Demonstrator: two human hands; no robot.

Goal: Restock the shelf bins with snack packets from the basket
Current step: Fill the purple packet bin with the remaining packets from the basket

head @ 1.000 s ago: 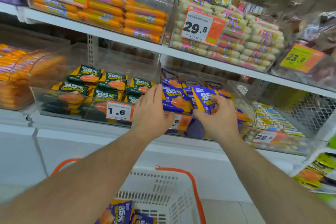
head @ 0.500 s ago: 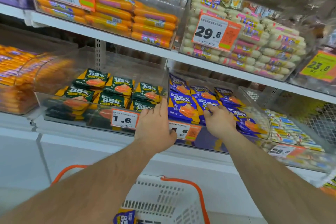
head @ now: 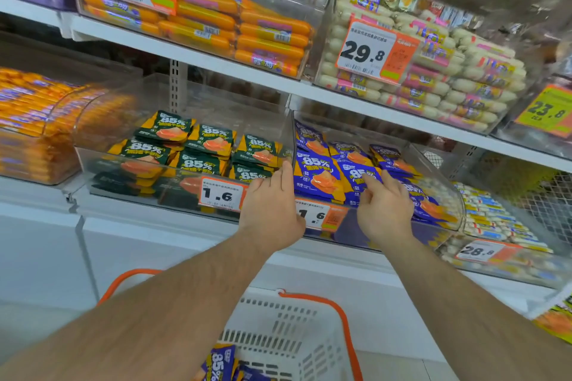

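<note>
Blue snack packets (head: 318, 172) marked 85% fill a clear shelf bin (head: 445, 185) on the middle shelf. My left hand (head: 272, 210) rests on that bin's front left corner, fingers straight. My right hand (head: 383, 207) reaches over the front rim, and its fingertips touch a blue packet (head: 356, 175) in the front row. Neither hand holds a packet. Below, a white basket (head: 288, 334) with orange handles hangs under my left forearm, with more blue packets (head: 219, 363) inside.
A second clear bin (head: 93, 161) to the left holds green 85% packets (head: 201, 145). Orange sausage packs (head: 31, 120) fill the far left bin. The upper shelf (head: 198, 59) carries orange and white sausage packs behind price tags. A mesh panel (head: 538, 192) stands at right.
My right hand has let go of the blue packet it was placing into the bin and now only touches the front row. My left hand stays at the bin corner. The view shifted upward.
</note>
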